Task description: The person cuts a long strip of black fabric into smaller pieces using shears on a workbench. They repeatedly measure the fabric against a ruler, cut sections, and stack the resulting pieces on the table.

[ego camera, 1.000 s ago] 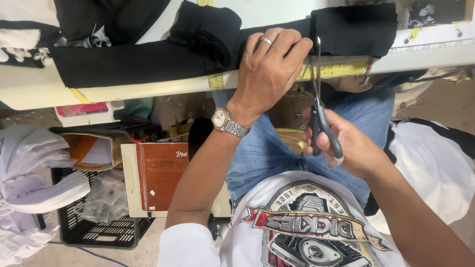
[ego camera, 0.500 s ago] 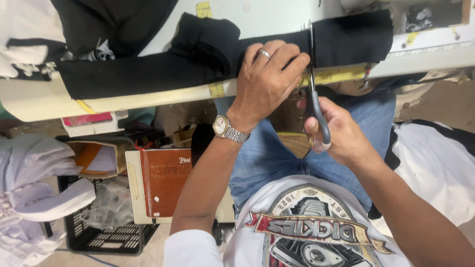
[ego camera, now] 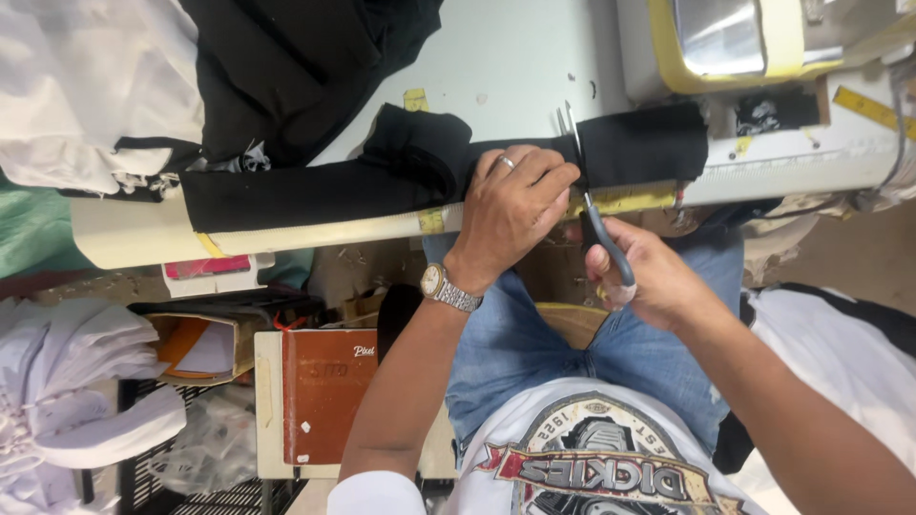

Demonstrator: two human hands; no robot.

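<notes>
scissors (ego camera: 592, 205): blades partly behind left hand (ego camera: 510, 205) | machine (ego camera: 763, 48): top cropped

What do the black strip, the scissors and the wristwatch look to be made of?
Black strip: soft matte fabric, probably knit; it folds and bunches.
Scissors: shiny steel-looking blades, with dark handles, likely plastic, in the right hand.
Wristwatch on the left hand: polished silver-toned metal link band, by its glint.

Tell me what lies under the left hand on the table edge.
The left hand presses a black fabric strip on the table. The part beneath the palm is covered.
</notes>
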